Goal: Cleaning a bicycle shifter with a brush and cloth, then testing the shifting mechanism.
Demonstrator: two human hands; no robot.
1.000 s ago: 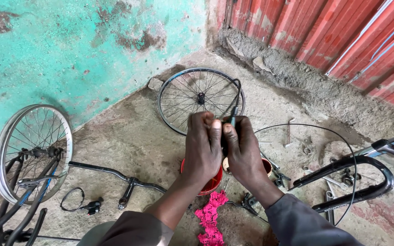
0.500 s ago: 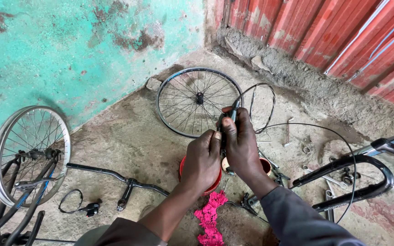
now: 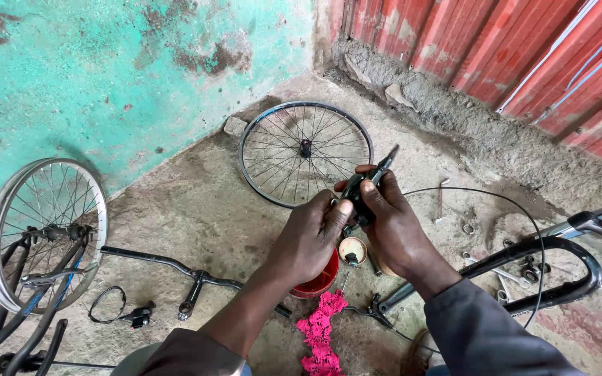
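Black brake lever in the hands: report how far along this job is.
Done: the black brake lever is off the bike, and a thin cable loops from it. In hand: the left hand and right hand both grip it above the red plastic tub. Left: the black handlebar, spoked wheel and scattered wrenches lie loose on the concrete floor.

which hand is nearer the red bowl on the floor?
Left. The left hand sits directly over the red bowl, covering part of it in this view. The right hand, gripping the black brake lever, is off to the bowl's right.
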